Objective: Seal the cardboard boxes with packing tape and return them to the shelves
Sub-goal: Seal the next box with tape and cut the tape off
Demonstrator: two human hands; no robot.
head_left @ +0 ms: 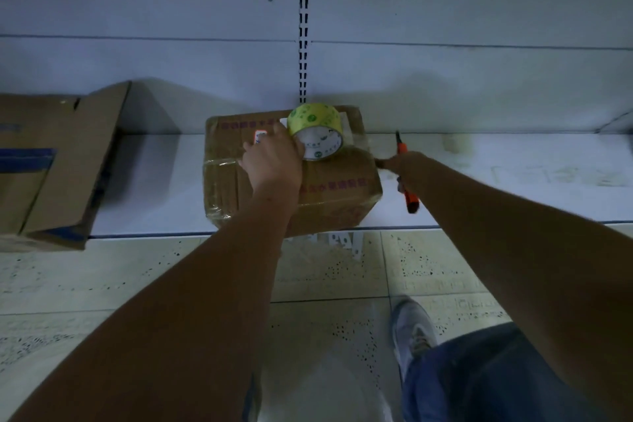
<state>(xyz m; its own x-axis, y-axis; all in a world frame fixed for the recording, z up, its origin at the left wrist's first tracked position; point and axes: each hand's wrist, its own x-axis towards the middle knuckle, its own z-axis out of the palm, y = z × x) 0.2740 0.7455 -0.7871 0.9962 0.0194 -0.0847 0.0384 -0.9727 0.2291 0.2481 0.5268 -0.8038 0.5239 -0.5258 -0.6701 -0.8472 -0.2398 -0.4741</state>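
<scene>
The cardboard box (291, 171) is sitting on the white shelf (154, 181). My left hand (274, 161) is gripping the yellow tape roll (317, 130) on top; my right hand (399, 163) is grasping the orange cutter (409, 195) beside it.

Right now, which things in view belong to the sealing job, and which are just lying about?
In the job:
- small cardboard box on the shelf
- roll of packing tape, on the box under the left hand
- orange utility knife, beside the box at the right hand

Lying about:
- larger open box at the left; it may be next
</scene>
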